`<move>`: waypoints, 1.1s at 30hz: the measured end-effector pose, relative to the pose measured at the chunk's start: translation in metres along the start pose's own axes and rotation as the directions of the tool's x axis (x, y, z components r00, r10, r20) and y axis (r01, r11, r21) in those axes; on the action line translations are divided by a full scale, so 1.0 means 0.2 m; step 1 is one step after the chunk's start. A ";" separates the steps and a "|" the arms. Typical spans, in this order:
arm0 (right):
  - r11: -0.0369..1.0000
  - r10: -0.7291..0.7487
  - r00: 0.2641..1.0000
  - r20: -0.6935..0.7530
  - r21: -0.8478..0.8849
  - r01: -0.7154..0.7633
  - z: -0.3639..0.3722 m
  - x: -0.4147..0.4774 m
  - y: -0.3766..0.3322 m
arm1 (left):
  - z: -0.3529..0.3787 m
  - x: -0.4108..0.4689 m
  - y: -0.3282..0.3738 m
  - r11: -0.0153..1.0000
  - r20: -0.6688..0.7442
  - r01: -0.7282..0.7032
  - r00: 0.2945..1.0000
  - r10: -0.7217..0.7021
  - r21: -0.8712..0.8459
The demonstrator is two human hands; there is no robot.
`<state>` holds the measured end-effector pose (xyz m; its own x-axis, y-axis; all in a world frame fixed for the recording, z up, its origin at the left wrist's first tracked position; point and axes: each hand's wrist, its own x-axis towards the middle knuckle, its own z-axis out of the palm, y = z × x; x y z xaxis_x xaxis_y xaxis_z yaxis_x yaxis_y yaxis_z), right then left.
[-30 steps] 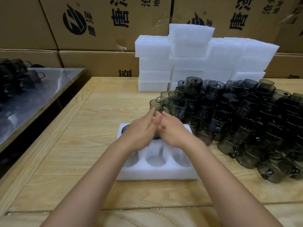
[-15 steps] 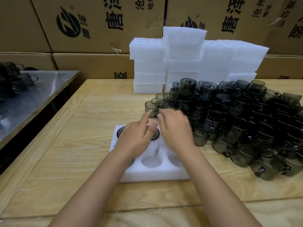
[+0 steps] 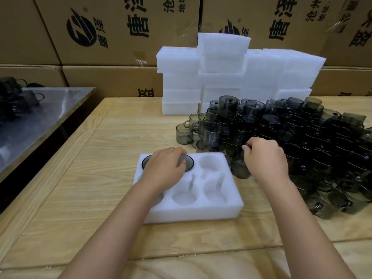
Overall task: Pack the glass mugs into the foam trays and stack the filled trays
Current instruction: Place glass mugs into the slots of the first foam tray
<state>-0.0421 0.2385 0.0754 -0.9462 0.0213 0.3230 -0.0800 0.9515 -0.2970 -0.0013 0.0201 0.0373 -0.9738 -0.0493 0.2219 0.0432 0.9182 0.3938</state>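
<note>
A white foam tray (image 3: 201, 210) with round pockets lies on the wooden table in front of me. Two smoky glass mugs sit in its back row, their dark rims (image 3: 190, 163) showing round my left hand (image 3: 165, 170), which rests on top of them with bent fingers. The other pockets in view hold nothing. My right hand (image 3: 265, 160) reaches into the near edge of the big pile of glass mugs (image 3: 302, 137) to the right, its fingers curled round one mug (image 3: 246, 147) there.
Stacks of white foam trays (image 3: 221, 67) stand at the back of the table behind the mugs. Printed cardboard cartons (image 3: 120, 27) form a wall behind. A steel table (image 3: 40, 117) with more dark mugs stands to the left across a gap.
Both hands were together over the tray's back row. My right hand has moved right into the mug pile; my left hand has settled lower onto the two mugs in the tray.
</note>
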 end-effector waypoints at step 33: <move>0.809 -0.325 0.934 0.147 0.555 0.194 0.14 -0.05 -0.09 | -0.03 0.14 0.23 0.888 -0.078 0.074 0.989 -0.123 -0.453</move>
<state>-0.0407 0.2132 0.0515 -0.9041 -0.3344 0.2661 -0.4223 0.6035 -0.6763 -0.0254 0.0582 0.0661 -0.9513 -0.1921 0.2411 0.0672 0.6340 0.7704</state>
